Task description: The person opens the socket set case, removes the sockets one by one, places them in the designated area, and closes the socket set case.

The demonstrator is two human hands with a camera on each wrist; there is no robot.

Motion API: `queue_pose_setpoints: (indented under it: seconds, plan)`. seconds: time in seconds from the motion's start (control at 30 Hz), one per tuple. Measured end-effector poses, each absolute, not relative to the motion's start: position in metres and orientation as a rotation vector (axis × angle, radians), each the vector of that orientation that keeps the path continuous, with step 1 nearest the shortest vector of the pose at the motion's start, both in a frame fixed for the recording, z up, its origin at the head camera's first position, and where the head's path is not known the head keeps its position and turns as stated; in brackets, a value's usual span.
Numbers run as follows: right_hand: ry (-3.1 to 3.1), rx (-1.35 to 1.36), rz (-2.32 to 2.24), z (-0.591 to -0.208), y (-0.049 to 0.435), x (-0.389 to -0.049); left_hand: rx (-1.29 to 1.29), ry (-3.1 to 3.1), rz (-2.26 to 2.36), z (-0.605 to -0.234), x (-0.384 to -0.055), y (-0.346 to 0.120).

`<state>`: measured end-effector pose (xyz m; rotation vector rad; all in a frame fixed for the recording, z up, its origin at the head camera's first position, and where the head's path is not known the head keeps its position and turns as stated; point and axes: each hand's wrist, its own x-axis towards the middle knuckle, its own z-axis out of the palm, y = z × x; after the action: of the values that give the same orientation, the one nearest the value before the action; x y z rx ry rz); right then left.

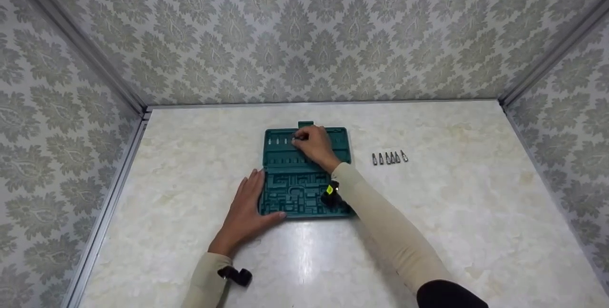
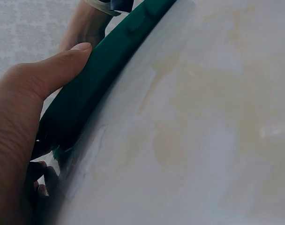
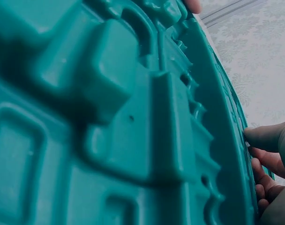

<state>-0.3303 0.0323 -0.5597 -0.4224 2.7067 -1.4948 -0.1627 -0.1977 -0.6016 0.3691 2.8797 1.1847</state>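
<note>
A green plastic bit case [image 1: 307, 215] lies unfolded on the table. Along its left side rest the straight fingers of my left hand [image 1: 245, 215], while the thumb lies against the front edge. Over the far half, my right hand [image 1: 316, 144] pinches a small screwdriver bit [image 1: 294, 140] at the upper row of slots, mostly hidden by the fingers. To its left, several silver bits [image 1: 278, 141] stand in that row. The right wrist view shows the moulded near half [image 3: 166, 131] close up, with the right fingertips at the far edge.
Several loose screwdriver bits [image 1: 381, 158] lie in a row on the table right of the case. The pale marbled table [image 1: 476, 193] is bordered by patterned walls [image 1: 323, 36] at the back and sides. A latch tab [image 1: 305, 124] sticks out from the case's far edge.
</note>
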Motion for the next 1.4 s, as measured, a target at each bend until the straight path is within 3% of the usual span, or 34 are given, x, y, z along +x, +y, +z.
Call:
queue_pose_setpoints:
  seconds: [0.53,1.4]
  plan:
    - [2.471,-0.35,-1.93,-0.558,0.047,-0.33,0.346,2.877,1.176,-0.601,-0.164,-0.195]
    - [2.561,-0.557,-1.774,-0.544,0.114,-0.289,0.326,2.847,1.17,-0.601,-0.161,-0.198]
